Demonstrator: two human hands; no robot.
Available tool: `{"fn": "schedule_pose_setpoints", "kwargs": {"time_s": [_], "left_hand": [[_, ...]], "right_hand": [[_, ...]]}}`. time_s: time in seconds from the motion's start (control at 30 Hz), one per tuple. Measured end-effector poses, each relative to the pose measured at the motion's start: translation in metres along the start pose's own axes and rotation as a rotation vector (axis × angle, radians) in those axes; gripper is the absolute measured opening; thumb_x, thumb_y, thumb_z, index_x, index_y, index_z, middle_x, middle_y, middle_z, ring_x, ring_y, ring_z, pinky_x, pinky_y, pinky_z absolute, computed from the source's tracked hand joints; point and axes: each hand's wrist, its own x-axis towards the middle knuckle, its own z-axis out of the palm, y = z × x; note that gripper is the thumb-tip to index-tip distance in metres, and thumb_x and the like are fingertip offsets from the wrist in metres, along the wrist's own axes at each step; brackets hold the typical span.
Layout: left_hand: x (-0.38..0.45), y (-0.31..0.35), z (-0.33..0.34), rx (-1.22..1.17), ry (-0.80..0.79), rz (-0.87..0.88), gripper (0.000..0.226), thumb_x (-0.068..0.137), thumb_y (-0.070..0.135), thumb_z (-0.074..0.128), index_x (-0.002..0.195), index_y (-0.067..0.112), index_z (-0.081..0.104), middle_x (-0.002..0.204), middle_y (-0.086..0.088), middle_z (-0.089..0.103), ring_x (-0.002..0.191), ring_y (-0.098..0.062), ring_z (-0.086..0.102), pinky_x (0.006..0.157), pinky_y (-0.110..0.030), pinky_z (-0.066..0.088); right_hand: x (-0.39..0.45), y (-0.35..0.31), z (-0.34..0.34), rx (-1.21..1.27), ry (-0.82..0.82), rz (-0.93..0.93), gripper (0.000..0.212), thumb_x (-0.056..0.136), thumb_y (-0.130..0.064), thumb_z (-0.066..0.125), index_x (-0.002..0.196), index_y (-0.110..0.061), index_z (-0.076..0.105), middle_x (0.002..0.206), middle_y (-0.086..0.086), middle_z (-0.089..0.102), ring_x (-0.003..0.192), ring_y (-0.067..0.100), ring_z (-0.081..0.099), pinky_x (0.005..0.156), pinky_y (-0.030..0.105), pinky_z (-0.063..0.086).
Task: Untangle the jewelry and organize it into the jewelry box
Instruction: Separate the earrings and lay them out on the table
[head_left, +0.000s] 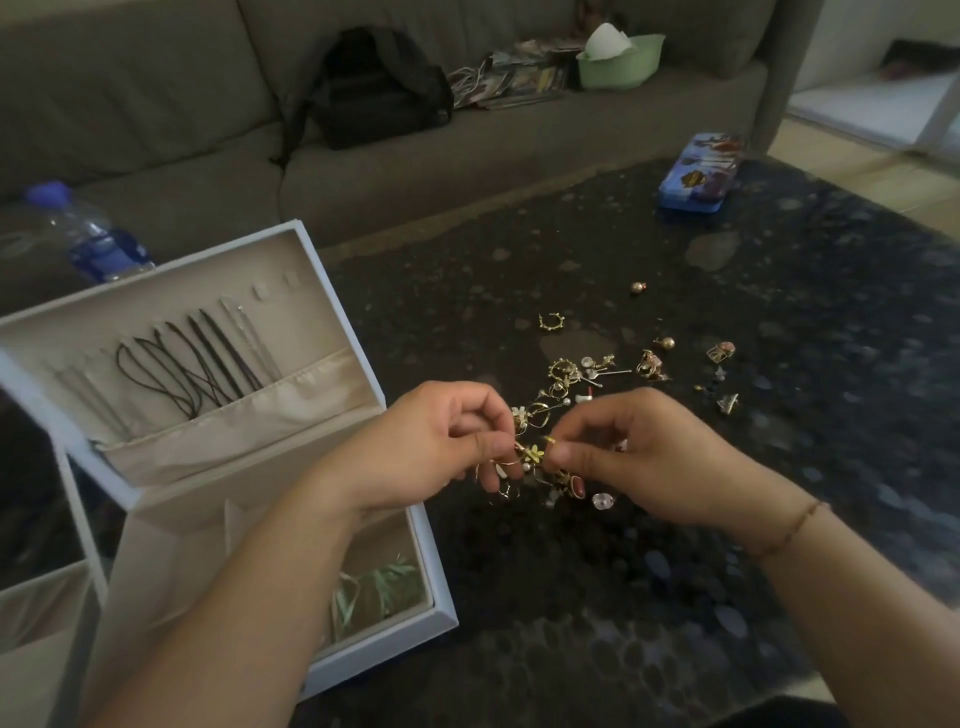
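Note:
A tangle of gold jewelry (535, 457) with a small flower piece hangs between my two hands just above the dark table. My left hand (441, 441) pinches its left side with thumb and fingers. My right hand (639, 452) pinches its right side. More loose gold earrings and rings (571, 374) lie scattered on the table beyond my hands. The white jewelry box (441, 613) stands open at the left. Black cords and thin chains (202, 364) hang in its lid above a fabric pocket. Pale green pieces (374, 587) lie in its tray.
A blue tin (698, 171) rests at the far right of the speckled dark table (675, 597). A water bottle (88, 234) lies behind the box. On the grey sofa (156, 104) sit a black bag (379, 88), magazines and a green basin (621, 60).

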Motion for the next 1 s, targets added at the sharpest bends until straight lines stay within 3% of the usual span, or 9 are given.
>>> {"fn": "schedule_pose_setpoints", "kwargs": {"time_s": [0.1, 0.2, 0.33, 0.4, 0.5, 0.63, 0.8, 1.0], "left_hand": [[-0.005, 0.001, 0.004, -0.041, -0.043, -0.023, 0.018, 0.095, 0.015, 0.064, 0.113, 0.017, 0.063, 0.095, -0.002, 0.077, 0.084, -0.02, 0.072, 0.077, -0.03, 0.055], [-0.009, 0.001, 0.016, -0.011, -0.047, -0.019, 0.02, 0.095, 0.019, 0.065, 0.115, 0.02, 0.066, 0.096, 0.0, 0.077, 0.09, -0.017, 0.072, 0.09, -0.037, 0.057], [-0.015, -0.001, 0.017, -0.027, 0.204, -0.007, 0.009, 0.094, 0.014, 0.066, 0.102, 0.018, 0.068, 0.087, 0.003, 0.077, 0.083, -0.01, 0.074, 0.084, -0.032, 0.058], [-0.021, -0.001, 0.009, -0.135, 0.357, -0.008, 0.008, 0.096, 0.014, 0.061, 0.101, 0.017, 0.067, 0.086, 0.003, 0.077, 0.082, -0.011, 0.074, 0.077, -0.023, 0.056], [-0.026, -0.003, -0.001, -0.304, 0.484, -0.016, 0.01, 0.1, 0.015, 0.054, 0.102, 0.013, 0.063, 0.091, 0.0, 0.078, 0.088, -0.016, 0.074, 0.083, -0.03, 0.055], [-0.027, -0.005, -0.003, -0.42, 0.492, -0.016, 0.011, 0.103, 0.018, 0.049, 0.101, 0.011, 0.057, 0.093, -0.008, 0.077, 0.089, -0.024, 0.074, 0.087, -0.037, 0.053], [-0.03, -0.01, 0.001, -0.438, 0.484, -0.034, 0.012, 0.103, 0.018, 0.049, 0.101, 0.009, 0.058, 0.093, -0.01, 0.076, 0.09, -0.027, 0.073, 0.093, -0.046, 0.052], [-0.031, -0.009, -0.002, -0.445, 0.478, -0.036, 0.011, 0.103, 0.013, 0.048, 0.1, 0.009, 0.058, 0.092, -0.01, 0.076, 0.089, -0.028, 0.073, 0.093, -0.045, 0.052]], "right_hand": [[0.004, -0.002, 0.004, 0.032, 0.162, -0.065, 0.011, 0.089, -0.023, 0.069, 0.078, -0.026, 0.072, 0.069, -0.015, 0.069, 0.06, -0.002, 0.06, 0.057, 0.01, 0.043], [0.009, -0.005, 0.009, -0.03, 0.198, -0.076, 0.01, 0.087, -0.022, 0.072, 0.079, -0.029, 0.073, 0.069, -0.022, 0.068, 0.063, -0.006, 0.06, 0.06, 0.006, 0.04], [0.022, -0.007, 0.014, 0.108, 0.278, -0.072, 0.015, 0.092, -0.036, 0.059, 0.087, -0.03, 0.072, 0.073, -0.012, 0.07, 0.061, -0.001, 0.06, 0.058, 0.014, 0.045], [0.027, -0.002, 0.015, -0.096, 0.333, -0.019, 0.013, 0.094, -0.037, 0.058, 0.091, -0.032, 0.07, 0.075, -0.013, 0.068, 0.063, -0.001, 0.058, 0.059, 0.017, 0.048], [0.031, 0.006, 0.031, -0.621, 0.209, 0.015, 0.013, 0.092, -0.036, 0.06, 0.1, -0.036, 0.07, 0.095, -0.016, 0.064, 0.094, 0.006, 0.059, 0.078, 0.03, 0.053], [0.036, 0.012, 0.058, -0.777, 0.173, -0.093, 0.026, 0.092, -0.037, 0.059, 0.118, -0.038, 0.066, 0.11, -0.013, 0.061, 0.102, 0.015, 0.053, 0.072, 0.028, 0.045], [0.048, 0.011, 0.058, -0.957, 0.188, -0.029, 0.012, 0.088, -0.031, 0.063, 0.096, -0.034, 0.071, 0.098, -0.011, 0.063, 0.092, 0.017, 0.052, 0.063, 0.028, 0.039], [0.044, 0.007, 0.037, -0.913, 0.042, 0.122, 0.02, 0.091, -0.033, 0.05, 0.097, -0.032, 0.069, 0.097, -0.013, 0.063, 0.104, 0.013, 0.05, 0.071, 0.027, 0.043]]}}
